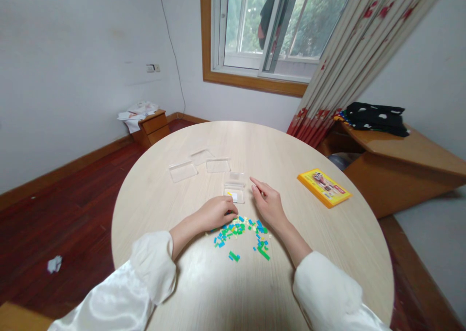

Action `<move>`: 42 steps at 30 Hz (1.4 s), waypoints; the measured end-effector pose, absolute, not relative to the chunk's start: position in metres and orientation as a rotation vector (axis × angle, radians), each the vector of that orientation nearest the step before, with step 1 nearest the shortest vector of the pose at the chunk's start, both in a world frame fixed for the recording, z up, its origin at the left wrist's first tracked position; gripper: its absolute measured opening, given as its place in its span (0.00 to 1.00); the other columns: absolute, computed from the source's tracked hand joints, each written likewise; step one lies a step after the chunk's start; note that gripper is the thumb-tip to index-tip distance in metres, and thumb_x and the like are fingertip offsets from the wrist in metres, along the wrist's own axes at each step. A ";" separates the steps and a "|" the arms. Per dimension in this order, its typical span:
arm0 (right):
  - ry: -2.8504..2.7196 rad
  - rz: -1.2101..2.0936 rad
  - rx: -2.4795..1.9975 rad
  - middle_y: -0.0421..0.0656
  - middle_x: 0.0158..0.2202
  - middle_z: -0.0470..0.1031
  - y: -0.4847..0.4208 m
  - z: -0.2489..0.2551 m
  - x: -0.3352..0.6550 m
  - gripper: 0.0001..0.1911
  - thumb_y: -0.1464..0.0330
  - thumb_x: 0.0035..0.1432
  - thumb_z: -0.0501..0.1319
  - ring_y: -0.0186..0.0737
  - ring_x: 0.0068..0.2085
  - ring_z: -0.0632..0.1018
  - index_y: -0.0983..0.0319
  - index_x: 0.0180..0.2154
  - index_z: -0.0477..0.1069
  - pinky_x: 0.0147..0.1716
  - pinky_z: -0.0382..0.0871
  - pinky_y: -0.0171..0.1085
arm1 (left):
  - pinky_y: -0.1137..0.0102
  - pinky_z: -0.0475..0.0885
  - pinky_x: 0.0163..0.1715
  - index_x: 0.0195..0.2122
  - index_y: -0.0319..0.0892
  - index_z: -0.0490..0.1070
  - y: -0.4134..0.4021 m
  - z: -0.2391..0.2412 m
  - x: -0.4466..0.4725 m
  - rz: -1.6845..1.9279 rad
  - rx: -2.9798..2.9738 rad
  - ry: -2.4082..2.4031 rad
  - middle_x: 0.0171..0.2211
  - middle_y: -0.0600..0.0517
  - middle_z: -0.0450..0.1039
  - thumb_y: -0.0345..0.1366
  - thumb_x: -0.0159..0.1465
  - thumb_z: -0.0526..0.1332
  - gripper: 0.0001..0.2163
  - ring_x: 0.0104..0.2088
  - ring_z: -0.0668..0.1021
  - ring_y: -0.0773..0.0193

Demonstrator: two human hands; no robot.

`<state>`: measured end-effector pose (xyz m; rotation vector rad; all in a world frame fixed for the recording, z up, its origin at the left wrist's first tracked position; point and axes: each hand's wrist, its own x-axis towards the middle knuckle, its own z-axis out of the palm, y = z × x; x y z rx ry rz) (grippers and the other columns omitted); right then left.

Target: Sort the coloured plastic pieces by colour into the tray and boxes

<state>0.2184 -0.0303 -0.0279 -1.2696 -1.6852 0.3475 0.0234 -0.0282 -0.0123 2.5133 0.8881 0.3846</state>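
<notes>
A scatter of small green, blue and yellow building bricks (242, 234) lies on the round pale wooden table (204, 141) in front of me. My left hand (216, 213) rests curled at the pile's left edge, fingers closed over bricks I cannot make out. My right hand (267, 202) lies just right of the pile, index finger stretched forward, the other fingers loosely bent. Between and just beyond the hands sits an open clear plastic box (235, 188) with a yellow piece inside.
Three clear plastic lids or trays (183, 171) lie farther back on the table. A yellow booklet (324, 188) sits at the right. A wooden desk with dark cloth (376, 118) stands right, a curtain and window behind, a small cabinet (153, 126) at the left wall.
</notes>
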 end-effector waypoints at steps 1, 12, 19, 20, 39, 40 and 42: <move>-1.689 0.349 -1.267 0.48 0.40 0.78 -0.031 -0.028 0.218 0.18 0.65 0.61 0.52 0.41 0.38 0.76 0.61 0.49 0.73 0.40 0.70 0.41 | 0.72 0.67 0.35 0.34 0.39 0.77 -0.029 -0.012 0.024 0.376 2.509 0.891 0.32 0.48 0.73 0.33 0.61 0.58 0.08 0.34 0.74 0.63; -1.695 0.352 -1.270 0.49 0.42 0.78 -0.034 -0.024 0.219 0.19 0.65 0.61 0.51 0.41 0.40 0.77 0.63 0.49 0.73 0.41 0.71 0.41 | 0.73 0.66 0.34 0.32 0.40 0.77 -0.038 -0.006 0.030 0.381 2.453 0.877 0.30 0.49 0.75 0.29 0.58 0.55 0.10 0.32 0.75 0.64; -1.703 0.356 -1.271 0.49 0.42 0.78 -0.034 -0.023 0.221 0.19 0.65 0.61 0.51 0.41 0.39 0.77 0.62 0.49 0.73 0.40 0.70 0.41 | 0.73 0.64 0.31 0.31 0.40 0.76 -0.040 -0.006 0.030 0.397 2.449 0.869 0.26 0.50 0.74 0.32 0.57 0.58 0.07 0.28 0.73 0.64; -1.703 0.355 -1.274 0.49 0.41 0.78 -0.034 -0.024 0.221 0.19 0.65 0.61 0.52 0.40 0.38 0.77 0.62 0.49 0.72 0.40 0.70 0.41 | 0.73 0.64 0.30 0.31 0.40 0.76 -0.040 -0.006 0.030 0.392 2.445 0.860 0.26 0.50 0.74 0.33 0.57 0.59 0.07 0.28 0.73 0.65; -1.711 0.386 -1.277 0.48 0.40 0.78 -0.034 -0.027 0.222 0.19 0.65 0.61 0.52 0.40 0.39 0.76 0.61 0.50 0.72 0.40 0.70 0.40 | 0.73 0.65 0.32 0.31 0.39 0.75 -0.041 -0.010 0.035 0.457 2.422 0.916 0.27 0.52 0.71 0.30 0.55 0.64 0.02 0.29 0.71 0.66; -1.710 0.385 -1.275 0.48 0.40 0.78 -0.034 -0.026 0.222 0.18 0.65 0.61 0.52 0.40 0.38 0.76 0.61 0.50 0.72 0.39 0.70 0.40 | 0.73 0.65 0.32 0.31 0.39 0.75 -0.042 -0.010 0.035 0.459 2.422 0.881 0.27 0.52 0.71 0.31 0.54 0.65 0.04 0.29 0.71 0.66; -1.708 0.384 -1.269 0.48 0.39 0.78 -0.034 -0.026 0.221 0.18 0.65 0.61 0.52 0.40 0.37 0.76 0.61 0.49 0.72 0.39 0.70 0.41 | 0.73 0.65 0.32 0.32 0.39 0.74 -0.042 -0.009 0.035 0.488 2.388 0.838 0.27 0.53 0.71 0.33 0.54 0.66 0.05 0.29 0.71 0.66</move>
